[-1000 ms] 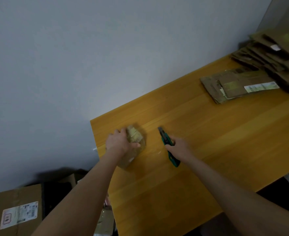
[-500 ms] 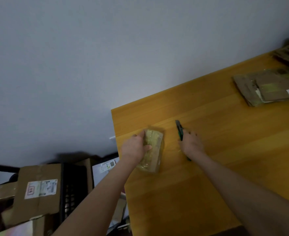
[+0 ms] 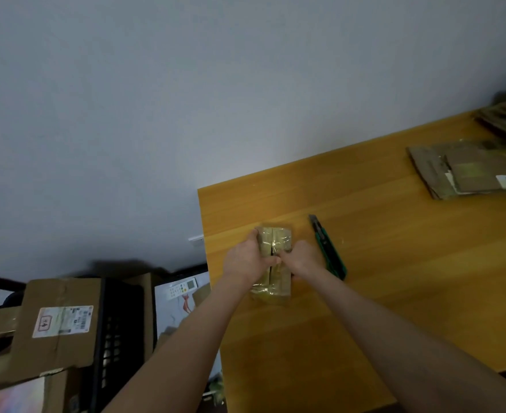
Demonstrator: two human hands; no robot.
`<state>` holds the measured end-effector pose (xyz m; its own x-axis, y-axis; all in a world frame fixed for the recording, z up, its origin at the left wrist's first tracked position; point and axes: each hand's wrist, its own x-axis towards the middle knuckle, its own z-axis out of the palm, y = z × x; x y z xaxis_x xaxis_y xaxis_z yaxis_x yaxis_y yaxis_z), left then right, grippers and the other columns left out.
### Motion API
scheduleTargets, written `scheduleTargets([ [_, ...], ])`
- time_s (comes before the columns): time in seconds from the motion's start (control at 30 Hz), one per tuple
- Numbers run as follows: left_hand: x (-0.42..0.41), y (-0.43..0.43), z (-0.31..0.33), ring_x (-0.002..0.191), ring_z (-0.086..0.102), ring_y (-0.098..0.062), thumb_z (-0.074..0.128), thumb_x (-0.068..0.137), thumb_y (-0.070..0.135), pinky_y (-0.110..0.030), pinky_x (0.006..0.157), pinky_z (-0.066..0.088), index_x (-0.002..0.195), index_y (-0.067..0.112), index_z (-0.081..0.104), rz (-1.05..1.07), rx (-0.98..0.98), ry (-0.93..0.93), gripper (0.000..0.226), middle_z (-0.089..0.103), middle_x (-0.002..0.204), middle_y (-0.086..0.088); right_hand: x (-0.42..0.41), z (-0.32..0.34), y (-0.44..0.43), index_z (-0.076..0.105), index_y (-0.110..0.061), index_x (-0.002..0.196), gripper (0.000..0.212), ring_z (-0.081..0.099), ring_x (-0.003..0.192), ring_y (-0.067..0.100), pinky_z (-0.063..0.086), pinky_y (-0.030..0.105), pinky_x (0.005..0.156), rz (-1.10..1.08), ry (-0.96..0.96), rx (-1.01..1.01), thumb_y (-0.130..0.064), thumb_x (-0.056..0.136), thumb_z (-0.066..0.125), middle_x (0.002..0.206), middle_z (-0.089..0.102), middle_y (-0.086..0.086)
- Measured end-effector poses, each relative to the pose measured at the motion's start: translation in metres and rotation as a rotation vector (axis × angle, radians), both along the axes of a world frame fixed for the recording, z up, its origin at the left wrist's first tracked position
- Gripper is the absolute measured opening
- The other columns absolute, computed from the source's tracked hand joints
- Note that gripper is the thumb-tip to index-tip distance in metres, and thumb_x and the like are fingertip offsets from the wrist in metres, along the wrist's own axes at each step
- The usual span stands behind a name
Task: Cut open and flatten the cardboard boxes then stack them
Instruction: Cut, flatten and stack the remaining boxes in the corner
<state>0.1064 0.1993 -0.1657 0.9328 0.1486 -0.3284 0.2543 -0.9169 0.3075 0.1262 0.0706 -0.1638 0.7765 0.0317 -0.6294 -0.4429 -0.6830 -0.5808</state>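
A small, oblong cardboard box (image 3: 275, 238), glossy with tape and slit down its middle, sits near the left edge of the smooth wooden table (image 3: 394, 263). The left hand (image 3: 245, 260) and right hand (image 3: 302, 259) clench its halves. A green utility knife (image 3: 328, 248) lies just beside them, with bare table beyond.

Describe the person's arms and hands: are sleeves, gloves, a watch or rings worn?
Both are bare. The left hand and the right hand wear no gloves, and no ring shows. The left forearm and the right forearm have no sleeve up to the picture's edge, and no watch or bracelet at the wrists. The picture is soft, so a thin ring could be missed.
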Motion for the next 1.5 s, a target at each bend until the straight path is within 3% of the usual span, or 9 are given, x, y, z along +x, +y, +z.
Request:
scheduleTargets([
  [0.13, 0.005, -0.009, 0.004, 0.099, 0.063, -0.029, 0.073, 0.077, 0.052, -0.033, 0.064, 0.04, 0.121, 0.011, 0.037, 0.052, 0.053, 0.074, 0.069, 0.063, 0.108, -0.007, 0.0, -0.003, 0.004, 0.064, -0.005, 0.084, 0.024, 0.069, 0.074, 0.025, 0.049, 0.027, 0.05, -0.005, -0.01, -0.069, -0.027, 0.094, 0.059, 0.085, 0.068, 0.009],
  [0.27, 0.011, -0.016, 0.01, 0.113, 0.056, -0.031, 0.067, 0.086, 0.037, -0.037, 0.082, 0.047, 0.128, 0.008, 0.039, 0.075, 0.107, 0.125, 0.059, 0.051, 0.124, -0.011, 0.0, -0.004, 0.004, 0.058, -0.011, 0.074, 0.03, 0.069, 0.076, 0.024, 0.047, 0.025, 0.055, 0.003, -0.021, -0.126, -0.033, 0.094, 0.059, 0.079, 0.066, 0.005],
  [0.4, 0.016, -0.016, 0.018, 0.102, 0.059, -0.028, 0.058, 0.09, 0.025, -0.032, 0.068, 0.044, 0.133, 0.011, 0.045, -0.033, 0.133, 0.112, 0.046, 0.06, 0.113, -0.01, -0.001, -0.007, 0.004, 0.054, -0.014, 0.066, 0.036, 0.065, 0.065, 0.019, 0.043, 0.022, 0.05, -0.009, -0.021, -0.145, -0.036, 0.094, 0.057, 0.065, 0.059, 0.0],
  [0.57, 0.018, 0.006, 0.03, 0.078, 0.057, -0.025, 0.055, 0.091, 0.02, -0.033, 0.066, 0.047, 0.1, 0.007, 0.061, -0.026, -0.064, 0.169, 0.017, 0.06, 0.087, -0.01, -0.001, -0.009, 0.001, 0.053, -0.014, 0.07, 0.032, 0.069, 0.072, 0.019, 0.051, 0.026, 0.055, -0.009, -0.01, -0.097, -0.034, 0.095, 0.057, 0.07, 0.061, 0.001],
  [0.73, 0.014, 0.021, 0.031, 0.066, 0.059, -0.023, 0.051, 0.093, 0.016, -0.036, 0.068, 0.052, 0.084, 0.006, 0.06, 0.064, -0.249, 0.161, 0.016, 0.057, 0.068, -0.005, 0.0, -0.017, -0.003, 0.056, -0.013, 0.074, 0.029, 0.068, 0.069, 0.019, 0.058, 0.031, 0.065, -0.004, -0.006, -0.067, -0.034, 0.094, 0.058, 0.075, 0.065, 0.003],
  [0.87, 0.003, 0.028, 0.027, 0.076, 0.059, -0.021, 0.047, 0.096, 0.016, -0.03, 0.068, 0.046, 0.095, 0.001, 0.067, 0.192, -0.458, 0.106, 0.025, 0.064, 0.083, -0.009, -0.001, -0.024, -0.019, 0.063, -0.006, 0.091, 0.021, 0.068, 0.08, 0.023, 0.06, 0.038, 0.071, -0.128, 0.033, 0.108, -0.026, 0.094, 0.059, 0.09, 0.068, 0.009],
  [1.0, 0.002, 0.016, 0.027, 0.078, 0.058, -0.021, 0.051, 0.097, 0.022, -0.029, 0.067, 0.042, 0.09, 0.009, 0.065, 0.214, -0.42, 0.061, 0.021, 0.065, 0.086, -0.008, -0.004, -0.026, -0.022, 0.064, -0.005, 0.101, 0.025, 0.068, 0.084, 0.023, 0.059, 0.04, 0.074, -0.073, 0.007, 0.094, -0.029, 0.095, 0.057, 0.097, 0.069, 0.009],
  [1.23, 0.0, -0.015, 0.054, 0.058, 0.049, -0.014, 0.047, 0.099, 0.023, -0.022, 0.045, 0.027, 0.072, 0.018, 0.049, 0.156, -0.199, -0.255, 0.028, 0.051, 0.064, 0.006, 0.005, 0.017, -0.012, 0.034, -0.012, 0.137, 0.088, 0.062, 0.101, 0.026, 0.04, 0.03, 0.059, 0.003, -0.255, -0.263, -0.072, 0.077, 0.057, 0.125, 0.056, 0.005],
  [1.5, 0.011, -0.022, 0.102, 0.064, 0.046, -0.012, 0.046, 0.1, 0.023, -0.021, 0.051, 0.027, 0.083, 0.019, 0.049, 0.078, -0.134, -0.43, 0.017, 0.055, 0.074, 0.003, 0.033, 0.073, -0.029, 0.053, -0.01, 0.107, 0.027, 0.058, 0.083, 0.021, 0.049, 0.031, 0.066, 0.124, -0.372, -0.202, -0.035, 0.095, 0.049, 0.099, 0.061, 0.006],
])
